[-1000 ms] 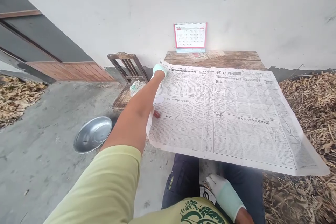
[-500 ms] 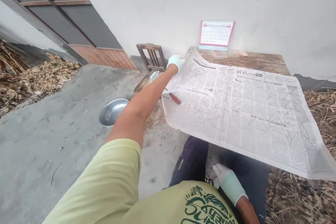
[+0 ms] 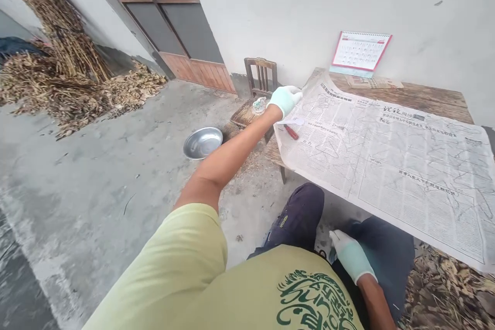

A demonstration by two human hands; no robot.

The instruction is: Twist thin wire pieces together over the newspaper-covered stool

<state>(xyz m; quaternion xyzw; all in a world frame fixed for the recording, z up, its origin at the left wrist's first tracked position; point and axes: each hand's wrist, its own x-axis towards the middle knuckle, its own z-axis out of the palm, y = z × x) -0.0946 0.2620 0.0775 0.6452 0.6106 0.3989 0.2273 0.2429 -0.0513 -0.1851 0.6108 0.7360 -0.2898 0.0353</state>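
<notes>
A big newspaper (image 3: 390, 154) lies spread over a wooden table (image 3: 421, 95). My left hand (image 3: 285, 99), in a pale green glove, reaches to the paper's far left corner with its fingers curled at the edge. Just below that hand lie a white spoon-like piece (image 3: 294, 121) and a red-handled tool (image 3: 291, 132) on the paper. My right hand (image 3: 348, 258), gloved too, rests flat on my right thigh with its fingers stretched out and holds nothing.
A small wooden chair (image 3: 257, 93) with a crumpled wrapper (image 3: 258, 105) stands left of the table. A metal bowl (image 3: 202, 143) sits on the concrete floor. A desk calendar (image 3: 361, 52) leans against the wall. Dry stalks (image 3: 69, 82) are heaped at the far left.
The view has swung to the left, so table and paper now sit further right. My left hand stays at the paper's far left corner. My right hand remains on my thigh.
</notes>
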